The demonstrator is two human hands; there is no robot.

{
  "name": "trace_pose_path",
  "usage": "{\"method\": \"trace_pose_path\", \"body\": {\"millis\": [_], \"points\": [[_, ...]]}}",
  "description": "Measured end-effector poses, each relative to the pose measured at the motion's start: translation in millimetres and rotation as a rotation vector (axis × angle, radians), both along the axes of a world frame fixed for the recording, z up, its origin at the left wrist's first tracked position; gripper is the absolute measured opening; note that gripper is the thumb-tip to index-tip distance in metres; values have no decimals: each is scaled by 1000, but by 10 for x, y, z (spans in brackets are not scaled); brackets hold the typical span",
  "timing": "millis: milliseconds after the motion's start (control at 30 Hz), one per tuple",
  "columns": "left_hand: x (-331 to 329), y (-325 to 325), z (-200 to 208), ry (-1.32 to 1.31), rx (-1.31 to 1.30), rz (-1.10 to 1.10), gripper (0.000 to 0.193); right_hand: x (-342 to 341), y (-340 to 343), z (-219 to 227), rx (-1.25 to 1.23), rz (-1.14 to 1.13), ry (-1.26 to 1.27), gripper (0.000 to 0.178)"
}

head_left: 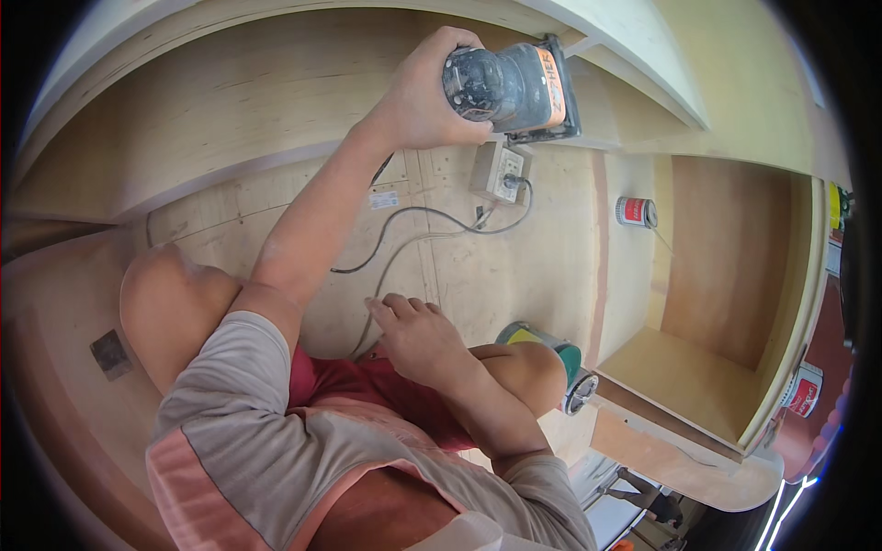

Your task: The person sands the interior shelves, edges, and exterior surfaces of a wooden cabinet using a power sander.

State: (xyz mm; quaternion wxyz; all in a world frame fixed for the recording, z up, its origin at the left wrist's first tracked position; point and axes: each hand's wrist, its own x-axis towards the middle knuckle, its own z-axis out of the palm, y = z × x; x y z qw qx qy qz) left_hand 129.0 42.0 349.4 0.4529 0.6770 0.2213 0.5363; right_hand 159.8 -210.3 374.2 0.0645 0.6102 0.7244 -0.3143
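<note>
My left hand (pixel 425 92) reaches forward and up, wrapped round the rounded end of a dusty black electric sander (pixel 514 87) with an orange label band. The sander's flat pad points right, close to the pale wooden cabinet face; I cannot tell whether it touches. My right hand (pixel 418 340) hangs over my lap beside my bent right knee, its fingers loosely apart with nothing in them. Beyond it, a black cord (pixel 404 211) curves across the plywood from a plug in a socket box (pixel 501 172). My left forearm hides part of the cord.
At the right lies an open wooden compartment (pixel 726 257), with a small red-labelled can (pixel 636 212) beside it. Another can (pixel 804 389) sits at the far right rim. A green tin (pixel 570 363) stands by my right knee. A person (pixel 648 500) shows at the lower right.
</note>
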Motion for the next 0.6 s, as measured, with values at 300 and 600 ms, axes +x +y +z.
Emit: {"method": "trace_pose_path", "body": {"millis": [300, 600], "points": [[17, 19, 77, -15, 14, 21, 67, -9, -19, -22, -27, -11, -6, 53], [-32, 43, 236, 65, -88, -19, 74, -9, -17, -47, -80, -21, -21, 53]]}}
